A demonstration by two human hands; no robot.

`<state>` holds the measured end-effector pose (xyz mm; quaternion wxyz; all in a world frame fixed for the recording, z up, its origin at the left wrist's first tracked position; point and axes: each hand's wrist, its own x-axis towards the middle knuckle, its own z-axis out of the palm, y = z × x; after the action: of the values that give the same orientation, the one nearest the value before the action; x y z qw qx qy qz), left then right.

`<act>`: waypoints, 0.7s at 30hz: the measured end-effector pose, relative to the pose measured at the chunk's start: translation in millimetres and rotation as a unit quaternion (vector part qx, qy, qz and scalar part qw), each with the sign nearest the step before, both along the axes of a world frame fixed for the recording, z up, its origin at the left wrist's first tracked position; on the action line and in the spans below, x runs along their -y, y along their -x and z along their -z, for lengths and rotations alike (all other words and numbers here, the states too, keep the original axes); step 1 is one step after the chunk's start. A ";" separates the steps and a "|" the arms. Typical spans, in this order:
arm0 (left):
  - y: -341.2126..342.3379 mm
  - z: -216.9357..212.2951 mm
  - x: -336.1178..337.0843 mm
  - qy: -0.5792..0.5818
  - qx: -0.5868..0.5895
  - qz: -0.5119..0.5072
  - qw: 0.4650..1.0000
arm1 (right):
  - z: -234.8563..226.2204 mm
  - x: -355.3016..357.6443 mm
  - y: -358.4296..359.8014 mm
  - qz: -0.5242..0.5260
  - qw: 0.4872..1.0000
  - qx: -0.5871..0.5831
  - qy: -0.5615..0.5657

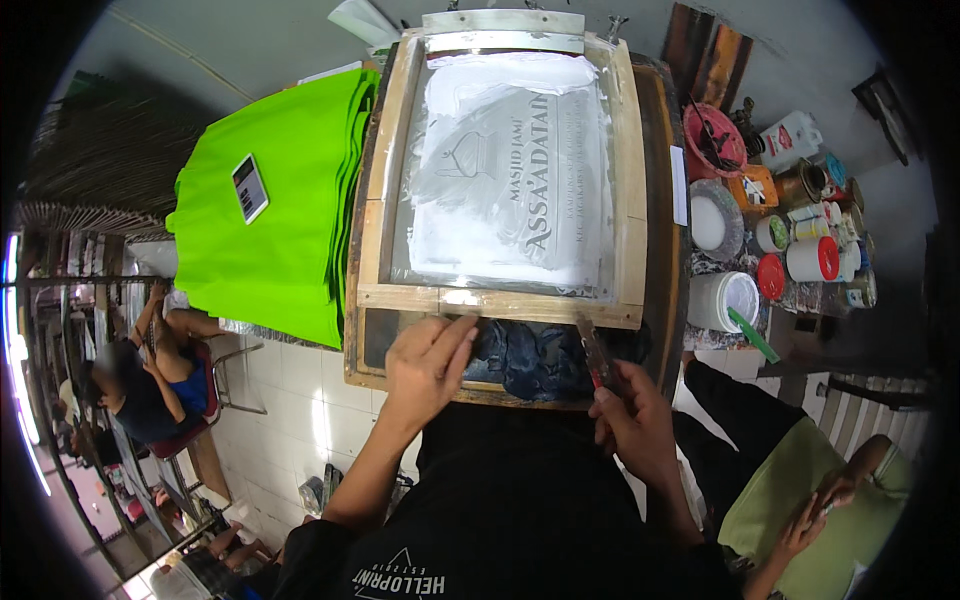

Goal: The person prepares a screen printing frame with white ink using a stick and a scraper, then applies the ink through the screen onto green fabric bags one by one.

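- Screen frame (500, 180), over a dark board (660, 260): likely stiff, mesh (445, 245) fragile; we should hold the wooden rails (627, 150).
- Dark crumpled bundle (535, 362), below the front rail (555, 307): probably soft; material unclear.
- Left hand (425, 365), beside that rail: fingers (447, 345) bunched; we cannot tell whether pinching.
- Slim tool (595, 352), pinched in our right hand (637, 415): likely light; tip indistinct.

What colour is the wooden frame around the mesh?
Pale tan; the wooden frame shows best in the head view.

The right hand (640, 418) hides one end of the slim tool (594, 354) — kind unclear.
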<state>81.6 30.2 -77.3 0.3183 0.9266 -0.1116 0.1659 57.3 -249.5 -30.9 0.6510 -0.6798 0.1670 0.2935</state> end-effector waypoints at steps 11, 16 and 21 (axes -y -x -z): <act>-40.2 9.1 33.9 -0.022 0.005 0.155 0.988 | 7.3 -25.8 30.7 0.172 0.984 -0.054 0.003; -45.4 12.9 36.6 -0.056 -0.007 0.180 0.982 | 25.7 -27.8 36.0 0.175 0.984 -0.026 -0.021; -48.9 5.2 52.1 -0.098 0.001 0.195 0.976 | 29.0 -25.1 33.3 0.203 0.977 -0.048 -0.053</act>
<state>130.5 -21.9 -82.5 0.2523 0.9135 -0.3063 0.0894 24.0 -224.4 -59.9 0.7234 -0.5812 0.3168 0.1962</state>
